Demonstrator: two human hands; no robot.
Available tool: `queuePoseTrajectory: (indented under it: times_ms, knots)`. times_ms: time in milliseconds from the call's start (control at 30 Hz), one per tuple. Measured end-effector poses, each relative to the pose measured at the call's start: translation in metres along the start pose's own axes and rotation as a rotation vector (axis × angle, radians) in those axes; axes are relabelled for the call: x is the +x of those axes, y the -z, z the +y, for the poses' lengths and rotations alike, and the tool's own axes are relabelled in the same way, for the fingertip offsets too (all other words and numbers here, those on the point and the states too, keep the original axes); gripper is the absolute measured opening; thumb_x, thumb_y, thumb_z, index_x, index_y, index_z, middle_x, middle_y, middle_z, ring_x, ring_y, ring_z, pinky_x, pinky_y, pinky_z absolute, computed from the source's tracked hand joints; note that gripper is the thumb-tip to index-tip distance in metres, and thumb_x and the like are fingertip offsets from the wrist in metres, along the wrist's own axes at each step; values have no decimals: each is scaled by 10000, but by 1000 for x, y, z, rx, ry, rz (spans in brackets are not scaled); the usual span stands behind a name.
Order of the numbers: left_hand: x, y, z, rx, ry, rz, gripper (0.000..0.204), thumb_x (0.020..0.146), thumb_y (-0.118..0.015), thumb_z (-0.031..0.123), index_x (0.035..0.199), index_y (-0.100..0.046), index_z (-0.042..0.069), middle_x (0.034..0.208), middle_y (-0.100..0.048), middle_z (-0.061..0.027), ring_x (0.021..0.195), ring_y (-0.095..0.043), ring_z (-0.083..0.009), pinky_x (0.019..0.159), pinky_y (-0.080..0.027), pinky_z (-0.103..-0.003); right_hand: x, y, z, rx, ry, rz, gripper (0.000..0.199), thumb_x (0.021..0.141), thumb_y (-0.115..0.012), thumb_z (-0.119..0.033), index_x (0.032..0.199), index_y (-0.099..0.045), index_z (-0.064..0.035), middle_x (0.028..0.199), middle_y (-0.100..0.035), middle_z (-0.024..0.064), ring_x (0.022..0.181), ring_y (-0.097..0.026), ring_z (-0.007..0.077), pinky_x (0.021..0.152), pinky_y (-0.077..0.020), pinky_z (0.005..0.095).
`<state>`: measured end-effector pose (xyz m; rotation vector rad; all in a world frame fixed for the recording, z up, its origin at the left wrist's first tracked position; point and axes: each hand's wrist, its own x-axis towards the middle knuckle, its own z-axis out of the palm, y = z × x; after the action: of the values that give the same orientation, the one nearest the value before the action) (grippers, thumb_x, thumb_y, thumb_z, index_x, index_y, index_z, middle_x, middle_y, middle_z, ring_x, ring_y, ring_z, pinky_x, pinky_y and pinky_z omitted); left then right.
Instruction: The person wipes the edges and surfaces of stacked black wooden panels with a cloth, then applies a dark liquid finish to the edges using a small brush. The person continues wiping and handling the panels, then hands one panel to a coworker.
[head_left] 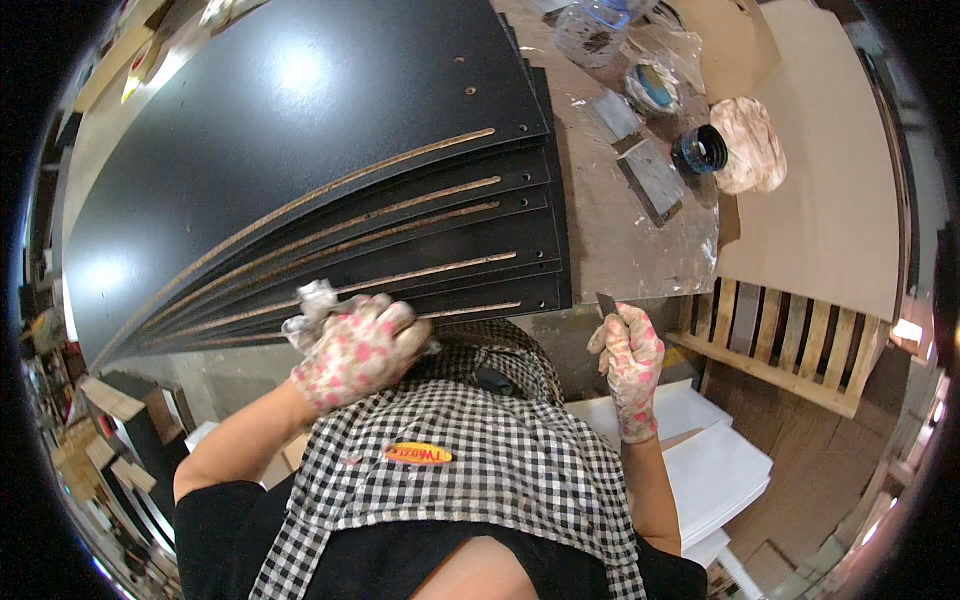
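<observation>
My left hand [358, 350], in a white glove with pink spots, presses a crumpled white rag [312, 306] against the near edge of a stack of black boards [300, 180] whose raw brown edges show in steps. My right hand [630, 360], in the same kind of glove, is closed around a small flat metal blade [606, 303] that points up, just off the stack's near right corner. Both forearms come up past my checked apron.
A scratched worktop [620, 230] to the right of the stack carries grey sanding blocks [650, 175], a dark round tin [702, 149], a bunched cloth [750, 140] and a clear jar [590, 30]. A wooden pallet [790, 345] and white sheets [715, 470] lie at lower right.
</observation>
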<state>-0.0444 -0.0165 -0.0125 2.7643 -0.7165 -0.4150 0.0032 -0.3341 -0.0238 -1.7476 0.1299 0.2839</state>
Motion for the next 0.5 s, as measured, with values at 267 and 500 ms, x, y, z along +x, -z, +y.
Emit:
queuePoseTrajectory:
  times_ms: [267, 500]
  knots:
    - [21, 7, 2, 38, 30, 348, 669, 747, -765, 298, 1330, -554, 47, 1289, -522, -115, 1122, -508, -295, 889, -428, -433, -8, -47, 8, -132, 119, 110, 594, 805, -769, -14, 1346, -523, -27, 1274, -636, 106, 1106, -619, 181, 876, -502, 293]
    - [21, 6, -2, 23, 10, 337, 740, 693, -798, 316, 1332, -544, 40, 1200, -520, -131, 1105, -508, -325, 912, -429, -471, 1, -61, 16, -266, 251, 150, 600, 736, -827, -45, 1291, -598, -55, 1200, -670, 116, 887, -654, 171, 743, -504, 274]
